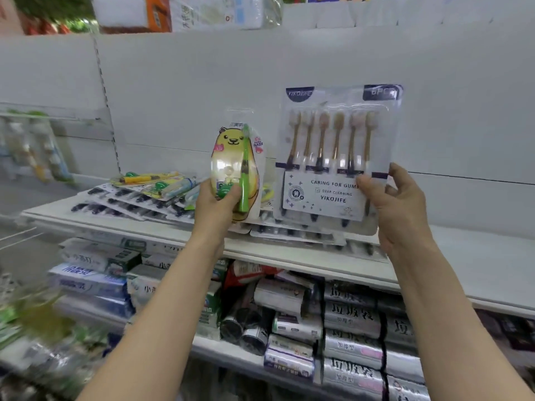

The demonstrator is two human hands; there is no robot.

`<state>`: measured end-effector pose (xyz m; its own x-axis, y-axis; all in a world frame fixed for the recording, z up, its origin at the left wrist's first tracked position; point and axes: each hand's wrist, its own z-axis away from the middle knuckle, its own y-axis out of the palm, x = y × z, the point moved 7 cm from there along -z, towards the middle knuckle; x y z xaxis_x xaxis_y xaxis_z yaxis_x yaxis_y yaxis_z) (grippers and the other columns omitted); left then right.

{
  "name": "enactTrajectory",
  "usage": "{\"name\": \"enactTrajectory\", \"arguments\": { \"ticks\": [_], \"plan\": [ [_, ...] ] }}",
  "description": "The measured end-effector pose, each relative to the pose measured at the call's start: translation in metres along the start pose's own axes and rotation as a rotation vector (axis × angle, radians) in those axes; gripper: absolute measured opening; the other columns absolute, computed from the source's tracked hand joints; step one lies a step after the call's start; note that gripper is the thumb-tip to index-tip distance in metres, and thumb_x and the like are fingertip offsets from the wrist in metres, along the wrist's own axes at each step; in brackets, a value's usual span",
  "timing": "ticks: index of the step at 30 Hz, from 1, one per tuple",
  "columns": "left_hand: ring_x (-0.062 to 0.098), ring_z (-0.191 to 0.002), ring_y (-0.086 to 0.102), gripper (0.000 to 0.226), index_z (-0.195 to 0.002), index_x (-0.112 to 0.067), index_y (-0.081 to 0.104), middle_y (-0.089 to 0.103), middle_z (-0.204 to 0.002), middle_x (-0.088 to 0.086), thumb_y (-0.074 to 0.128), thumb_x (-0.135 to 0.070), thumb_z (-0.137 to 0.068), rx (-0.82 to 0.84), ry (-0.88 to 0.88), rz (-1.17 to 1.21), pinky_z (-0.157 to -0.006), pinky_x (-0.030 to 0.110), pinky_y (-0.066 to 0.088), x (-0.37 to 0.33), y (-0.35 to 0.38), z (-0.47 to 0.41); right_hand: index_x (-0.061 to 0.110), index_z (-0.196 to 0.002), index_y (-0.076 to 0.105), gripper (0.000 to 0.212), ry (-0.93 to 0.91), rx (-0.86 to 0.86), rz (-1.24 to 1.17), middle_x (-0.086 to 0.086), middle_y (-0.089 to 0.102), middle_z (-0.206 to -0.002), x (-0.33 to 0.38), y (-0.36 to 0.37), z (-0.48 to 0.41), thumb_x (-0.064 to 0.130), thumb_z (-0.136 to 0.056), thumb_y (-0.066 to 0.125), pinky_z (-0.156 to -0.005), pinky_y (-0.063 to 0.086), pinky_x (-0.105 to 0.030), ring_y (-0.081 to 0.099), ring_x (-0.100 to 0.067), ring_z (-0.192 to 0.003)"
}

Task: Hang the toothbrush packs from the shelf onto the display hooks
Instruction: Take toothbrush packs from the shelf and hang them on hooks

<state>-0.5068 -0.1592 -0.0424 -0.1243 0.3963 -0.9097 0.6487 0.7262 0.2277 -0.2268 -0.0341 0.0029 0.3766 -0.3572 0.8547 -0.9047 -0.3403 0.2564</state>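
My left hand (215, 205) grips the bottom of a child's toothbrush pack (236, 166), yellow bear card with a green brush, held upright. A clear six-brush pack (335, 157) with a white label is held upright by its lower right edge in my right hand (396, 209). Both packs are raised above the white shelf (477, 261). More flat toothbrush packs (130, 202) lie in overlapping piles on that shelf behind and below my hands. Display hooks with hanging packs (34, 146) show blurred at the far left.
A white back panel (318, 68) rises behind the shelf. Boxed toothpaste (89, 282) and rolls of bags (351, 319) fill the lower shelf. Packaged goods (188, 13) sit on top of the unit.
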Motion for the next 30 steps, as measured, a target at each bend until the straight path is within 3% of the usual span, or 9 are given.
{"name": "enactTrajectory", "arguments": {
  "ticks": [4,8,10,13,18,24,27,30],
  "plan": [
    [0.018,-0.109,0.065,0.035,-0.128,-0.02,0.056,0.068,-0.12,-0.001,0.067,-0.02,-0.094,-0.031,-0.03,0.095,-0.09,0.03,0.052,-0.007,-0.014,0.022,0.014,-0.129,0.059,0.043,-0.055,0.01,-0.035,-0.016,0.072,-0.107,0.011,0.005,0.004,0.013,-0.089,0.074,-0.082,0.06,-0.051,0.073,-0.028,-0.096],
    [0.025,-0.109,0.068,0.03,-0.117,-0.026,0.061,0.072,-0.117,0.004,0.069,-0.013,-0.091,-0.056,-0.021,0.183,-0.096,0.042,0.053,-0.011,-0.031,0.051,0.014,-0.129,0.059,0.042,-0.075,0.047,-0.078,-0.018,0.07,-0.114,0.009,0.01,0.016,0.015,-0.09,0.073,-0.086,0.058,-0.054,0.071,-0.029,-0.102],
    [0.027,-0.107,0.068,0.031,-0.116,-0.024,0.062,0.072,-0.116,0.007,0.069,-0.01,-0.09,-0.088,-0.022,0.228,-0.091,0.039,0.054,-0.012,-0.042,0.068,0.012,-0.128,0.059,0.039,-0.056,0.074,-0.099,-0.016,0.07,-0.113,0.003,0.015,0.023,0.012,-0.092,0.07,-0.088,0.059,-0.048,0.071,-0.024,-0.098],
    [0.023,-0.097,0.071,0.03,-0.118,-0.019,0.062,0.073,-0.112,0.008,0.066,-0.006,-0.091,-0.129,-0.055,0.279,-0.076,0.033,0.058,-0.017,-0.06,0.092,0.014,-0.126,0.061,0.032,-0.016,0.114,-0.113,-0.005,0.073,-0.103,-0.005,0.028,0.036,0.006,-0.095,0.064,-0.078,0.06,-0.028,0.072,-0.011,-0.088],
    [0.032,-0.107,0.065,0.04,-0.131,-0.009,0.056,0.067,-0.124,0.018,0.06,-0.003,-0.092,-0.217,-0.098,0.313,-0.089,0.043,0.055,-0.02,-0.103,0.122,0.018,-0.132,0.054,0.038,0.06,0.165,-0.189,0.006,0.075,-0.095,-0.018,0.061,0.066,0.005,-0.096,0.062,-0.073,0.056,-0.018,0.072,-0.004,-0.089],
    [0.024,-0.091,0.071,0.03,-0.12,-0.01,0.061,0.074,-0.104,0.01,0.055,-0.001,-0.093,-0.261,-0.089,0.339,-0.075,0.035,0.061,-0.027,-0.184,0.148,0.024,-0.125,0.053,0.035,0.125,0.262,-0.208,0.004,0.074,-0.098,-0.032,0.136,0.113,0.006,-0.096,0.062,-0.072,0.056,-0.019,0.072,-0.004,-0.086],
    [0.027,-0.098,0.07,0.045,-0.125,-0.007,0.059,0.072,-0.111,0.014,0.065,-0.008,-0.081,-0.329,-0.055,0.336,-0.083,0.041,0.058,-0.04,-0.245,0.153,0.019,-0.134,0.049,0.042,0.098,0.311,-0.199,0.003,0.072,-0.104,-0.032,0.193,0.136,0.008,-0.095,0.064,-0.076,0.056,-0.021,0.072,-0.004,-0.089],
    [0.031,-0.103,0.067,0.058,-0.133,0.003,0.052,0.066,-0.121,0.022,0.067,-0.007,-0.078,-0.394,-0.034,0.338,-0.092,0.045,0.056,-0.053,-0.309,0.149,0.025,-0.123,0.052,0.035,0.094,0.372,-0.208,0.0,0.072,-0.108,-0.041,0.257,0.161,0.009,-0.095,0.064,-0.084,0.058,-0.029,0.072,-0.008,-0.095]
  ]
}}
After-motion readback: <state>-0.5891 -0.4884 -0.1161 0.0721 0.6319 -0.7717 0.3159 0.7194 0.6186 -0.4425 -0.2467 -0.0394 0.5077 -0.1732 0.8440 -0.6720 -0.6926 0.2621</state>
